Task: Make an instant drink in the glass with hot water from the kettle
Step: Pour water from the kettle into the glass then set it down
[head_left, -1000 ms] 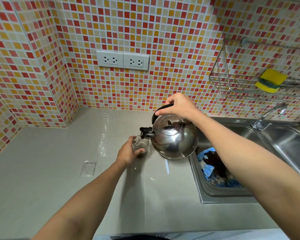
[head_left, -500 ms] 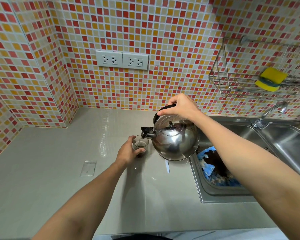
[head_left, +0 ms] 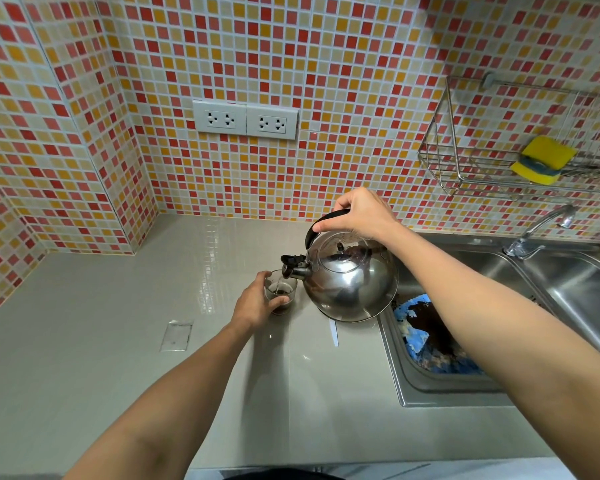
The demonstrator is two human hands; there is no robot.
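A small clear glass (head_left: pixel 282 293) stands on the grey counter (head_left: pixel 84 323), with dark liquid in its lower part. My left hand (head_left: pixel 255 303) wraps around its left side. A shiny steel kettle (head_left: pixel 352 282) hangs tilted to the left just right of the glass, its black spout over the glass rim. A thin stream runs from the spout into the glass. My right hand (head_left: pixel 359 213) grips the kettle's black handle from above.
A torn empty sachet (head_left: pixel 176 336) lies on the counter left of my arm, and a white strip (head_left: pixel 333 332) lies below the kettle. A steel sink (head_left: pixel 499 271) with a blue cloth (head_left: pixel 426 344), a tap (head_left: pixel 542 230) and a wall rack holding a yellow sponge (head_left: pixel 542 159) are at right.
The kettle and both hands have stayed almost in place over the glass. The dark liquid in the glass has risen slightly.
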